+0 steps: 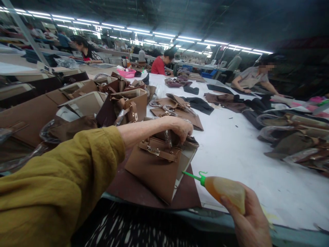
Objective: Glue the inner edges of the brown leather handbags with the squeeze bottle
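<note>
A brown handbag [154,171] with a buckled strap leans on a dark maroon sheet [191,197] at the table's front edge. My left hand [182,128] is on the bag's top right corner, its fingers closed on the upper edge of the open side. My right hand [246,212] is wrapped round a squeeze bottle [223,188] of amber liquid. The bottle's thin green nozzle points left, and its tip is at the bag's pale side panel [183,164]. Whether the tip touches the panel is too small to tell.
More brown bags [133,103] crowd the left side. Flat bag pieces [177,108] lie beyond my left hand. Dark pieces [200,104] and another pile of bags [298,137] are on the white table [231,147]. Several people work farther back.
</note>
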Tool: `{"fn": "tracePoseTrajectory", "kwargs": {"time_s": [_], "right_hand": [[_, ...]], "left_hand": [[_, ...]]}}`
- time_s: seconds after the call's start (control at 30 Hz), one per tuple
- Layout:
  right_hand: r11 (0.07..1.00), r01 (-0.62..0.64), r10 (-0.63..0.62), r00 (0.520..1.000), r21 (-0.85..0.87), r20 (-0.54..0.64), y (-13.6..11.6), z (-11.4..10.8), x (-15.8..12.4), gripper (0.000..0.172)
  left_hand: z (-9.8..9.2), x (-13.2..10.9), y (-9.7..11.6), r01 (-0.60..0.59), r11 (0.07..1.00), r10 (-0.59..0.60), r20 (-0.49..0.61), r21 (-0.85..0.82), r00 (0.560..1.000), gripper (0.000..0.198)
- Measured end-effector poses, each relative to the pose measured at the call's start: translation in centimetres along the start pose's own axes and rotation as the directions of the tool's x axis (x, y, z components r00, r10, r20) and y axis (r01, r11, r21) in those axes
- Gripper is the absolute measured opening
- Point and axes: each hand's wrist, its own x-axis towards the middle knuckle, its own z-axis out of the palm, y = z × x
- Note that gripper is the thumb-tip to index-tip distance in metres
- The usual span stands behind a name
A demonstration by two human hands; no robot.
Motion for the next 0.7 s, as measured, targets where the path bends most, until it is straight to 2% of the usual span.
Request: {"fn": "tracePoseTrajectory", "kwargs": {"time_s": [0.3, 0.6, 0.7], "right_hand": [[1.000, 0.003, -0.004, 0.999, 0.030, 0.038, 1.9, 0.5, -1.4, 0.055], [0.997, -0.061, 0.055, 0.991, 0.051, 0.125, 2.2, 0.6, -2.2, 0.058], [0.979, -0.145, 0.120, 0.979, 0.146, 0.168, 2.6, 0.7, -2.1, 0.060]], "left_hand": [[0.2, 0.3, -0.4, -0.018, 1.000, 0.018, -0.026, 0.010, 0.999, 0.014], [0.4, 0.1, -0.1, -0.006, 0.998, 0.009, -0.035, 0.066, 0.999, 0.017], [0.6, 0.1, -0.1, -0.037, 0.997, 0.041, -0.049, 0.072, 0.998, 0.024]]}}
